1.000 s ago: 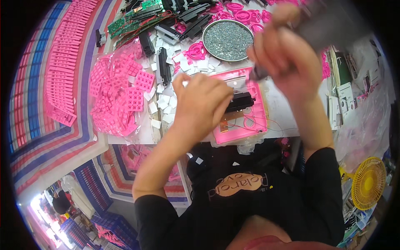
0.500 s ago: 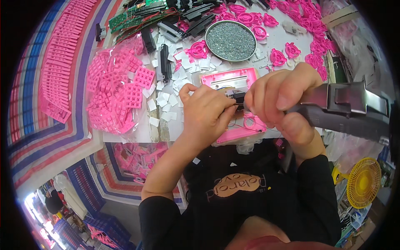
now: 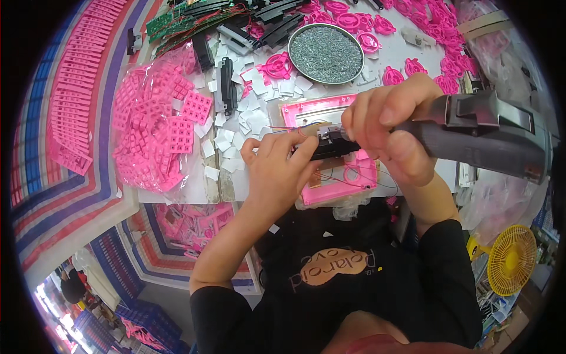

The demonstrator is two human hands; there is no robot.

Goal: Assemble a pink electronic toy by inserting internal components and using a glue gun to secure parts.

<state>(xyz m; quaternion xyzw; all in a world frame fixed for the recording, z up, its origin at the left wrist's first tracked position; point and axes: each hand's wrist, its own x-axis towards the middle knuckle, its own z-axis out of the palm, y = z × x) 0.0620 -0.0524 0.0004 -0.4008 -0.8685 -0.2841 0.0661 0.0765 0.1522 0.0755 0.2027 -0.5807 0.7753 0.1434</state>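
Note:
My left hand has its fingers closed on a black plastic part with a small metal piece on top and thin wires nearby. The part sits over a pink plastic frame on the table. In my right hand is a grey electric screwdriver with a metal clip, gripped near its front and pointing left at the black part's right end. My right fingers hide the screwdriver's tip, so contact cannot be told. A round metal dish full of small screws stands just beyond the frame.
To the left lies a clear bag of pink keypads, with scattered white squares beside it. Green circuit boards and black parts lie at the back. Pink rings heap at the far right. A yellow fan is at lower right.
My left hand has moved left and slightly down, uncovering more of the black part and the wires. My right hand and the screwdriver have shifted slightly left and up.

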